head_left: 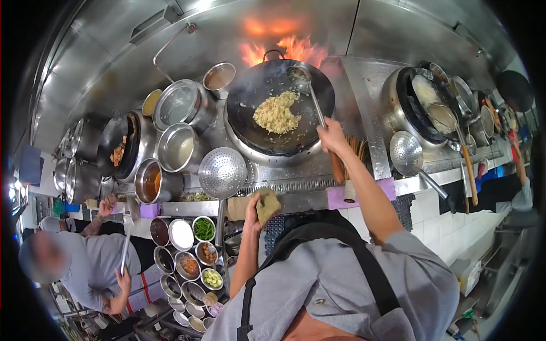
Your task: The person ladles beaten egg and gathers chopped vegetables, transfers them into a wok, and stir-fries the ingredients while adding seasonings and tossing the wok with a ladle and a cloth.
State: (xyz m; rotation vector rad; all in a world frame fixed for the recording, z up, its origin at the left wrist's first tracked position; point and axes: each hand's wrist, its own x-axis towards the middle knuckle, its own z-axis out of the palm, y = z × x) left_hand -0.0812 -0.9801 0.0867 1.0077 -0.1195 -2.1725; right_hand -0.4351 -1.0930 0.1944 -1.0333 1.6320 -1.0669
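My right hand (333, 136) is closed around the handle of a long ladle (311, 96), whose bowl rests inside the wok near its right rear side. Pale yellow fried rice (277, 113) with green bits lies heaped in the middle of the black wok (242, 102), and flames (287, 50) rise behind its far rim. In front of the stove, my left hand (254, 213) grips a folded yellowish-green cloth (267, 206). A large perforated skimmer (222, 172) lies just beyond that hand.
Left of the wok stand metal pots, one with orange liquid (152, 183). Small bowls, including chopped greens (203, 229), fill the lower left. A co-worker (94, 258) holds a long light-coloured tool there. Another wok station (424, 105) with strainers is at right; a bamboo brush (354, 153) stands nearer.
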